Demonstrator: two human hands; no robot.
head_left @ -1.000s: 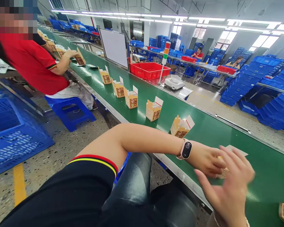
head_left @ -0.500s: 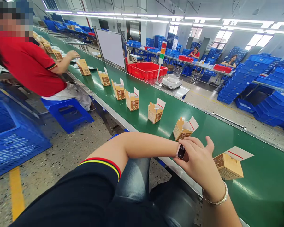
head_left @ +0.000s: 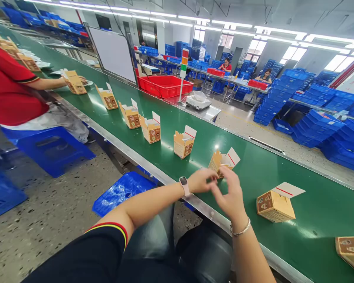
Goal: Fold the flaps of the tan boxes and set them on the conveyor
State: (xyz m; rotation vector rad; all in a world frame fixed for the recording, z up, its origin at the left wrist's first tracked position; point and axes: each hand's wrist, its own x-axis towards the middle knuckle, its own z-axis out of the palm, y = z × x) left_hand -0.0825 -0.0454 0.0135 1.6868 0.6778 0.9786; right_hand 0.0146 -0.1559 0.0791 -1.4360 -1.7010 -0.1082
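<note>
My left hand [head_left: 201, 180], with a pink-banded watch at the wrist, is over the near edge of the green belt [head_left: 206, 145], its fingers curled and blurred. Facing it, my right hand [head_left: 228, 192] has thumb and fingers apart and holds nothing. Just behind the fingertips stands an open carton [head_left: 216, 161] with a raised white flap, partly covered by the hands. To the right sits a brown carton [head_left: 275, 206] with its white flap [head_left: 289, 190] sticking out. Another open carton [head_left: 183, 145] stands to the left.
More open cartons [head_left: 151, 130] line the belt leftward. A person in red [head_left: 11, 86] sits at the far left, one hand behind a carton. Beyond the belt are a red bin [head_left: 165, 86], a scale [head_left: 198, 100] and a signal light [head_left: 183, 63]. Another carton [head_left: 352, 251] is at lower right.
My right hand has left the watch on my left wrist, and my left hand shows now. The view has shifted. The seated person's hand has moved behind a carton.
</note>
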